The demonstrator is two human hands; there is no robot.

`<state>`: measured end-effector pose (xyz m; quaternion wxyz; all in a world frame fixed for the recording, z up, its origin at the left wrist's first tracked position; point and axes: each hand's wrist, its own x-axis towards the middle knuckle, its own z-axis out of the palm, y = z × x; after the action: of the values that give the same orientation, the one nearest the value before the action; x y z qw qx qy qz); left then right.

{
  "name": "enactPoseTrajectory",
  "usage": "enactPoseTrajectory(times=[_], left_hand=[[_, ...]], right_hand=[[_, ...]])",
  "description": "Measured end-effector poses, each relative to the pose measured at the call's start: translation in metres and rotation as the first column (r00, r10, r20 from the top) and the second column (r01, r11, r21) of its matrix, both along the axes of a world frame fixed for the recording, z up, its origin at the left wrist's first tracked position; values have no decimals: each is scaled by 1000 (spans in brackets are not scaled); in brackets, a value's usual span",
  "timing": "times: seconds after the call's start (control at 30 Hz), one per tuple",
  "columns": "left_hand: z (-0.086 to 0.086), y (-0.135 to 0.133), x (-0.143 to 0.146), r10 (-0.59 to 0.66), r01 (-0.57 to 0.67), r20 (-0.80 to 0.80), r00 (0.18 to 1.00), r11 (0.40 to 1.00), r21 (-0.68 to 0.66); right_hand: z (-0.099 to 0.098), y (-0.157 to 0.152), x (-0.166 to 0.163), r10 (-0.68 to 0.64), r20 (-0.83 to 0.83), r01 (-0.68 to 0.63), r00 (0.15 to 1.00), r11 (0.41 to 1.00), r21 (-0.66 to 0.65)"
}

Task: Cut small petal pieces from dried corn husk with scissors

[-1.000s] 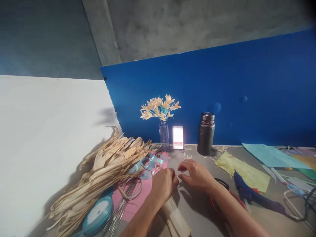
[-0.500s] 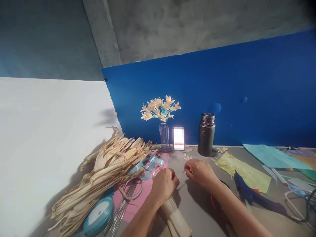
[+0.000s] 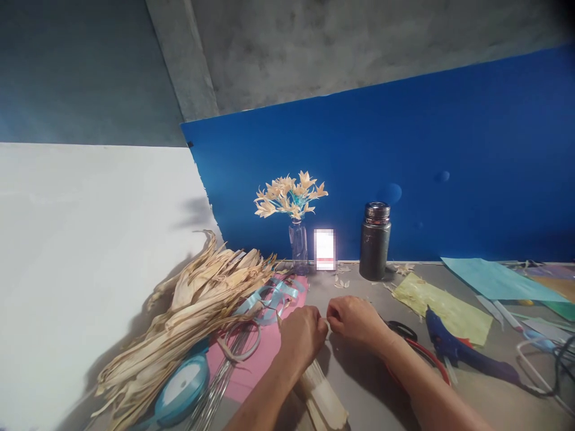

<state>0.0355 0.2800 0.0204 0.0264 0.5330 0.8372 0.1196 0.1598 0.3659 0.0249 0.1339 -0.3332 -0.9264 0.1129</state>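
Note:
My left hand [image 3: 303,335] and my right hand [image 3: 354,317] are both closed, their knuckles almost meeting above the grey table. A thin pale strip that looks like corn husk was visible between them a moment ago; the fingers now hide nearly all of it. Flat pieces of dried corn husk [image 3: 321,395] lie under and beside my left wrist. Left of that hand, light-blue ribbon [image 3: 281,296] curls over a pink sheet [image 3: 265,353]. Red-handled scissors [image 3: 431,354] lie partly under my right forearm.
A large bundle of dried husks [image 3: 188,311] lies left, beside a ribbon roll [image 3: 184,383] and wires [image 3: 220,383]. Behind stand a glass vase [image 3: 298,245] with husk flowers [image 3: 291,194], a bright blurred-out panel [image 3: 324,248] and a dark bottle [image 3: 375,245]. A glue gun [image 3: 462,353] lies right.
My hands have come closer together, the right one moving left and slightly down. The strip between them is now mostly hidden, and more of the scissors shows.

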Motion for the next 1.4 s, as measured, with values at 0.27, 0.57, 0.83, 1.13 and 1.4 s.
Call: enactPoseTrajectory(times=[0.27, 0.57, 0.83, 1.13, 1.4], left_hand=[[3, -4, -6, -152, 147, 90, 984, 987, 61], [-1, 0, -15, -96, 97, -19, 995, 995, 38], [5, 9, -41, -201, -358, 795, 573, 811, 463], [-9, 13, -17, -317, -317, 821, 475, 808, 496], [-4, 7, -5, -352, -49, 786, 509, 899, 434]], right_hand=[[-1, 1, 1, -47, -23, 46, 999, 998, -37], [3, 15, 13, -64, -173, 29, 983, 980, -196], [-4, 30, 7, -392, -415, 62, 821, 783, -619], [-22, -5, -22, -289, -453, -197, 843, 618, -761], [-8, 10, -10, -276, -584, -175, 763, 782, -598]])
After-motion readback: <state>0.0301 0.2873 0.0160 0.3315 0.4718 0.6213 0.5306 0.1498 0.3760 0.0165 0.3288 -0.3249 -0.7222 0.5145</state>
